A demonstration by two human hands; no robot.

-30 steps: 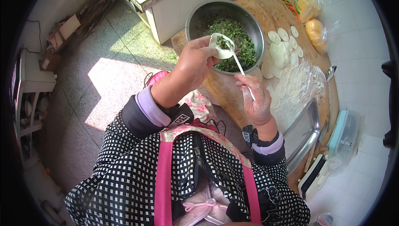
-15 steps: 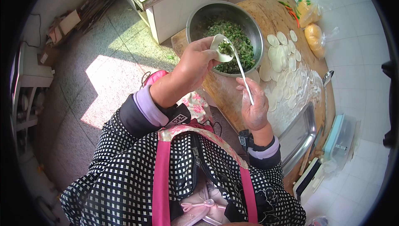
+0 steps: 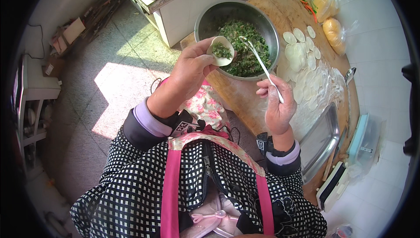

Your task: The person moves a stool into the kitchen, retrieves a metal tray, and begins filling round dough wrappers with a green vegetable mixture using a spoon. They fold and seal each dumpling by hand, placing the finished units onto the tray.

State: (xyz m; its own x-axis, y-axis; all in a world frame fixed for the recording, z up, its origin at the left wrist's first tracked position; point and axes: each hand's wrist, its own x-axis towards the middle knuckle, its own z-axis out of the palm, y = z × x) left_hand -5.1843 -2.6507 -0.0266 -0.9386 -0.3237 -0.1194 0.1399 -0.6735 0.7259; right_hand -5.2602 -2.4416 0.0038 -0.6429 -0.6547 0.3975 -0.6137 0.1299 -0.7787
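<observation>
A round, pale dumpling wrapper rests in my left hand, held by its edge between thumb and fingers. Chopped green filling lies in its middle. My right hand grips a slim white spoon by its handle; the spoon's tip is over the bowl, apart from the wrapper. Beneath both hands stands a large metal bowl holding a green, minced mixture. To the right, several more round wrappers lie overlapping on the floured wooden board.
A metal tray sits at the board's near right. Red and green chillies and bagged yellow food lie at the far right. Beyond the board are a light blue lidded container and a tiled counter at far left.
The spoon has come away from the wrapper, my right hand moving right with it. My left hand has shifted slightly left, and the filling stays on the wrapper.
</observation>
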